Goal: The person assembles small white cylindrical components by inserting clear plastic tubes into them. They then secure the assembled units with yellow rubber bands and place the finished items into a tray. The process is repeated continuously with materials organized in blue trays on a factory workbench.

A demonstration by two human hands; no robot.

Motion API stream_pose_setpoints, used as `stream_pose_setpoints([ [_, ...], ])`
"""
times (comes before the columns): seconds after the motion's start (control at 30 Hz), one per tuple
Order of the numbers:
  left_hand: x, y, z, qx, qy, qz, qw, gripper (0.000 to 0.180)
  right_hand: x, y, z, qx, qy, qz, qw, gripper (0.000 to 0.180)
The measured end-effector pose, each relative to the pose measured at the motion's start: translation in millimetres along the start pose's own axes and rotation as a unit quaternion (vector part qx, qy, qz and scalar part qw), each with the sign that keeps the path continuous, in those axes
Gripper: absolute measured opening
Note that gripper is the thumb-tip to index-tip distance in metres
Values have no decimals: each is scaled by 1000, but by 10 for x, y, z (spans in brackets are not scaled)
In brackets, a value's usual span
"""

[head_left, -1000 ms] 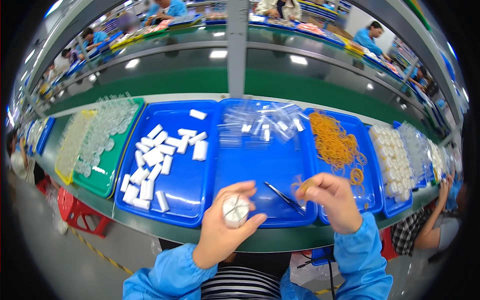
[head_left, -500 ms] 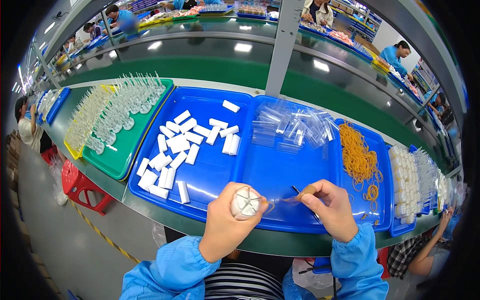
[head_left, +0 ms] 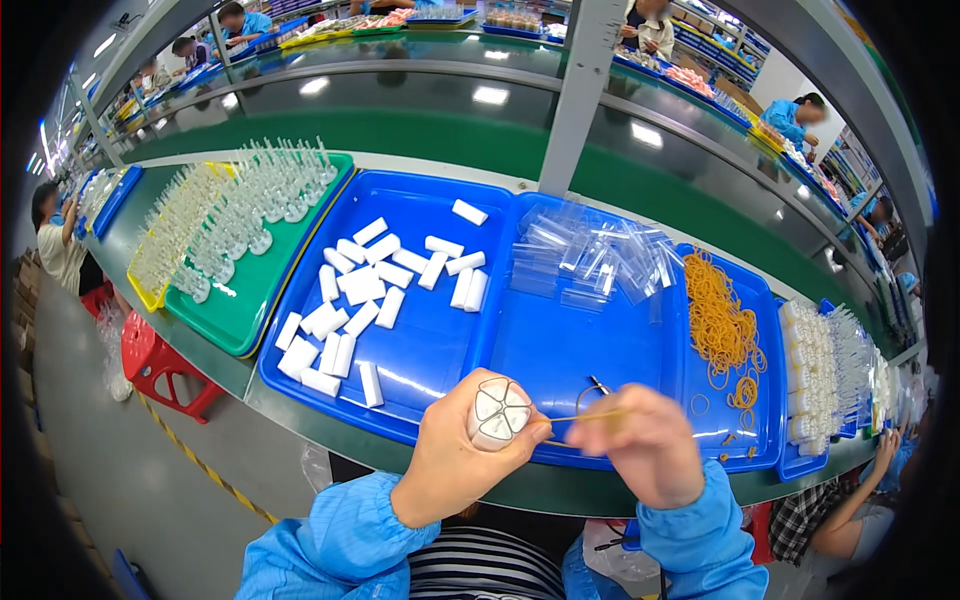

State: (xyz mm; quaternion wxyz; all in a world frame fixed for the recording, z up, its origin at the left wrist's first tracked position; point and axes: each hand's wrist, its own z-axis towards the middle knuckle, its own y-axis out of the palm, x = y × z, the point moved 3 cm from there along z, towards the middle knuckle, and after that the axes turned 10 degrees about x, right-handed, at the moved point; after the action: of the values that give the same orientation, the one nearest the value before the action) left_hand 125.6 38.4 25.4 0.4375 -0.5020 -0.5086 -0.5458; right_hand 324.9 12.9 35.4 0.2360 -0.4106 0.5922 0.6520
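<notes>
My left hand (head_left: 445, 440) is closed around a round bundle of white wedge-shaped pieces (head_left: 499, 408), end face up, with dark seams fanning from its centre. A tan rubber band (head_left: 562, 417) stretches from my left thumb and fingertips to my right hand (head_left: 645, 440). My right hand is smeared by motion, but the taut band runs into its fingers. Just beyond it shows the tip of a thin dark rod (head_left: 597, 384); the rest is hidden. Both hands are above the near edge of the blue trays.
Loose white pieces lie in the left blue tray (head_left: 425, 345); clear plastic sleeves (head_left: 590, 255) fill the back of the middle one. Rubber bands (head_left: 720, 315) heap on the right. Clear stemmed parts (head_left: 260, 200) stand on a green tray. A metal post (head_left: 580, 110) rises behind.
My right hand has swung down and slightly left, blurring, with the rubber band still stretched between the hands. In my left hand the bundle has tilted, showing more of its end face.
</notes>
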Motion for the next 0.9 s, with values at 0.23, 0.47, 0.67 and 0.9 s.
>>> stream_pose_setpoints([
  [0.23, -2, 94, -90, -158, -85, -20, 984, 34, -262, 576, 52, -53, -345, -658, 667, 51],
  [0.47, 70, -53, -122, -154, 120, 209, 958, 39, -326, 326, 176, -114, -206, -744, 625, 58],
  [0.67, 4, -359, 8, 41, -105, -157, 981, 32, -358, 3, -98, -226, -91, -420, 874, 37],
  [0.9, 110, 25, -211, -28, 201, -71, 977, 56, -397, 239, 1, 155, -203, 20, 967, 51],
])
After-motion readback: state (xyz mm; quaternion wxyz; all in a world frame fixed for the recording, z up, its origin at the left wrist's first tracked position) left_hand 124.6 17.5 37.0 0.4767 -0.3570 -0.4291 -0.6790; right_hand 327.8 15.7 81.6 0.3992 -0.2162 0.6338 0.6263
